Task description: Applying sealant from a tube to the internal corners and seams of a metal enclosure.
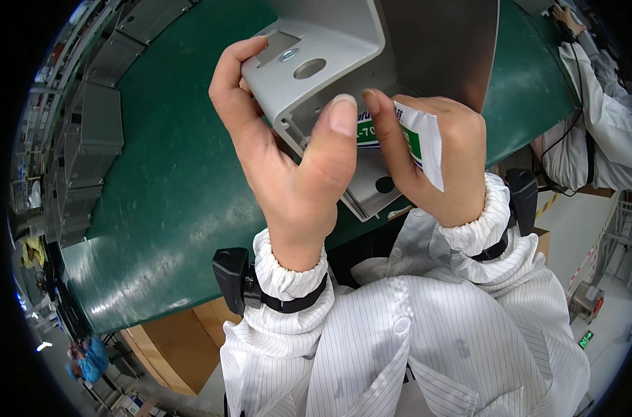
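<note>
A grey sheet-metal housing (333, 42) with bent flanges, an oval hole and a small round metal insert is tilted up in front of me. My left hand (292, 177) is closed on its left flange, fingers at the outer edge and thumb raised over the open side. My right hand (451, 149) is closed around a soft tube (430, 142), white with green and a flat crimped end. The tube lies across the housing's opening, its front end hidden behind my left thumb. Whether it touches the metal I cannot tell.
A green-topped table (170, 181) lies under the work. Several similar grey metal housings (94, 128) line its left side. Cardboard boxes (177, 347) stand below the near edge. At the far right a co-worker in a white sleeve (611, 132) is at the table, a black cable beside them.
</note>
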